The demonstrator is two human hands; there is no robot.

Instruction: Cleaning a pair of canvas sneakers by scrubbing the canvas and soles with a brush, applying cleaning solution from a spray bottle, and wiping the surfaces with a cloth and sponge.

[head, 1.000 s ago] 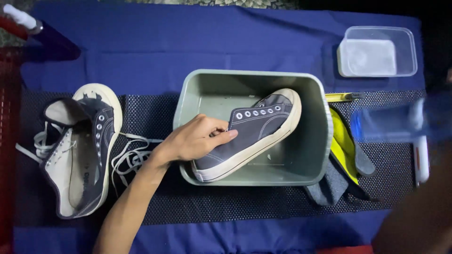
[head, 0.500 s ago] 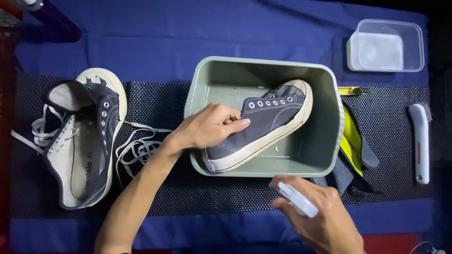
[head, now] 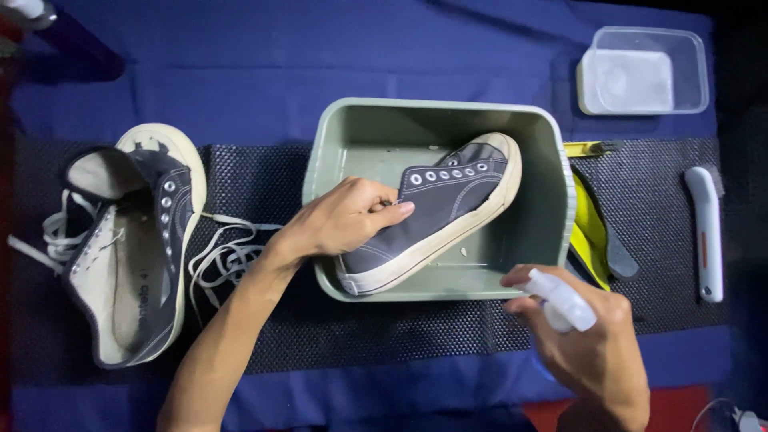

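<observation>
Canvas and rubber, the grey shoe (head: 436, 212) lay tilted on its side in the green tub (head: 352, 136), heel toward the near wall. It looked light, soft in the upper and stiff at the sole; the heel seemed the firm place to hold. The left hand (head: 340, 220) gripped that heel, arm reaching across the mat (head: 264, 172). The right hand (head: 588, 340) was closed around a spray bottle (head: 564, 300) at the tub's near rim. Another shoe (head: 128, 240) lay left.
</observation>
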